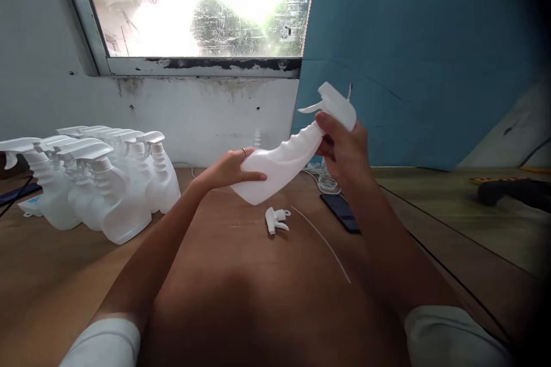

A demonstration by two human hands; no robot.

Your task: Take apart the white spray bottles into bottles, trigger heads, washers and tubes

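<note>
Single source: daylight through the window (pixel 202 6) at top centre, blown out to white with no sky detail; the trees beyond are hazy. The interior is moderately dim by contrast. A broad soft shadow lies on the table (pixel 258 298) nearest the camera, and the surface brightens toward the window. The spray bottle (pixel 279 166) is backlit and translucent, with slightly soft edges. The row of bottles (pixel 107 183) at left is pale and low in contrast. The right edge and lower right corner are vignetted to near black. Wide-angle distortion: the window frame leans and table lines curve. Mild overall softness.

Small assembly workshop: spray bottles (pixel 120 195) batched, wooden table (pixel 43 275).
</note>
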